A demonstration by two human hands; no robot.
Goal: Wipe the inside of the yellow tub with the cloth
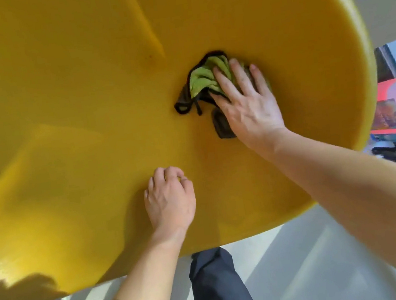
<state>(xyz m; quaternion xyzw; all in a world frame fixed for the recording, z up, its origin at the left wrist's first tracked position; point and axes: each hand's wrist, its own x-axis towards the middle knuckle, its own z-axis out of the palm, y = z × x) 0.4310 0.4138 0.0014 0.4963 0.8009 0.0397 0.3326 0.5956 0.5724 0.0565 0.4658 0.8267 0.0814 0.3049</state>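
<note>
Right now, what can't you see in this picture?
Head view only:
- Cloth: partly hidden under the right hand.
- Dark patch on the tub: half covered by that hand; can't tell what it is.
- Tub: cut off top and left.
- Left hand: curled fingers hide its palm.

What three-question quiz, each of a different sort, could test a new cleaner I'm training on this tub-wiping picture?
1. True or false: the right hand presses flat on the cloth.
2. The left hand is: A) holding the cloth, B) fingers curled, on the yellow tub wall, C) out of view.
3. Fill in: the cloth is green with a ___ edge.

Key: 1 true; 2 B; 3 black.
</note>
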